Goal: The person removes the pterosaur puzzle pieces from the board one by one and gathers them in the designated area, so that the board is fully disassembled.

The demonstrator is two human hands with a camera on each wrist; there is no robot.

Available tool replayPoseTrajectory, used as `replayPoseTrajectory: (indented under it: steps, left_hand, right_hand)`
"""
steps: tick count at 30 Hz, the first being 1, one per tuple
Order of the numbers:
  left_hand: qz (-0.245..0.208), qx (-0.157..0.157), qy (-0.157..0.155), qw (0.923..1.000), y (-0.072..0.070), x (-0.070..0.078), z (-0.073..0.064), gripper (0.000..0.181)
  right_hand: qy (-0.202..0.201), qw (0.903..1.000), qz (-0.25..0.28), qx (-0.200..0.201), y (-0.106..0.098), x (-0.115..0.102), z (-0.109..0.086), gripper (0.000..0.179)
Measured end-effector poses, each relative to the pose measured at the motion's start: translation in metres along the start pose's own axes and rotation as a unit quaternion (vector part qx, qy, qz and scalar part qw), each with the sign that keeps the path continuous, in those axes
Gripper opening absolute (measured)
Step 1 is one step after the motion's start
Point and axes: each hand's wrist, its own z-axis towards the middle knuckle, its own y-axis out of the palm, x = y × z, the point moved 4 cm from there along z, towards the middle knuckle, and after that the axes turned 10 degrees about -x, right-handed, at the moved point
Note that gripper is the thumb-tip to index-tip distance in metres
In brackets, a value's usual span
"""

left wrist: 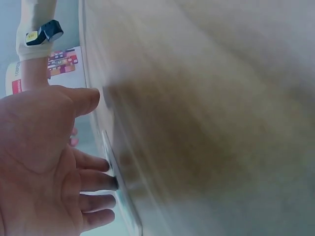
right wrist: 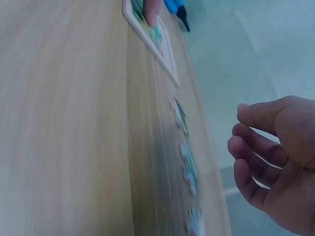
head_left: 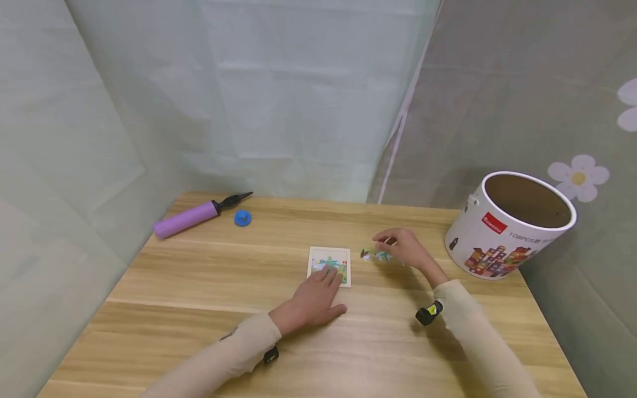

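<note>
Under the left hand [head_left: 316, 296], its fingers straight, a square, pale-framed picture puzzle [head_left: 328, 250] lies partly covered. Just beside it, flat, colourful jigsaw pieces [right wrist: 189, 169] lie near the right hand [head_left: 405, 247], loosely curled and holding nothing. Uneven pressing could skid the puzzle across the wood-grain table [head_left: 174, 276]; brushing fingers could scatter the pieces.

Pale cloth backdrop [head_left: 298, 110]; grey flowered cloth [head_left: 497, 110]; wood-grain table [head_left: 199, 282].
</note>
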Motion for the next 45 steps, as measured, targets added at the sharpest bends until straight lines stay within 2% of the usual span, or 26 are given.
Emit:
replayPoseTrajectory:
  steps: [3,9,22,29,39,45]
  left_hand:
    - [-0.014,-0.001,-0.002,0.9999,0.001,0.001,-0.003,0.076]
    - [-0.036,-0.005,0.013,0.9992,0.004,0.001,-0.006,0.078]
    - [-0.026,-0.012,0.027,0.9992,0.007,-0.001,-0.005,0.079]
    - [-0.016,-0.007,0.032,0.9993,0.006,-0.002,-0.006,0.08]
    - [-0.004,-0.002,0.041,0.9992,0.005,-0.001,-0.007,0.078]
    - [0.004,0.0,0.042,0.9991,0.005,-0.001,-0.007,0.078]
  right_hand:
    - [-0.006,0.9999,0.01,-0.009,0.01,-0.007,0.007,0.023]
    - [-0.028,0.9991,0.024,-0.024,0.028,-0.019,0.025,0.02]
    - [-0.064,0.9955,0.014,-0.068,0.06,-0.046,0.057,0.019]
    - [-0.079,0.9931,0.016,-0.085,0.074,-0.058,0.066,0.017]
    - [-0.112,0.9889,-0.012,-0.097,0.093,-0.065,0.074,0.013]
    - [-0.1,0.9887,-0.022,-0.11,0.099,-0.068,0.077,0.012]
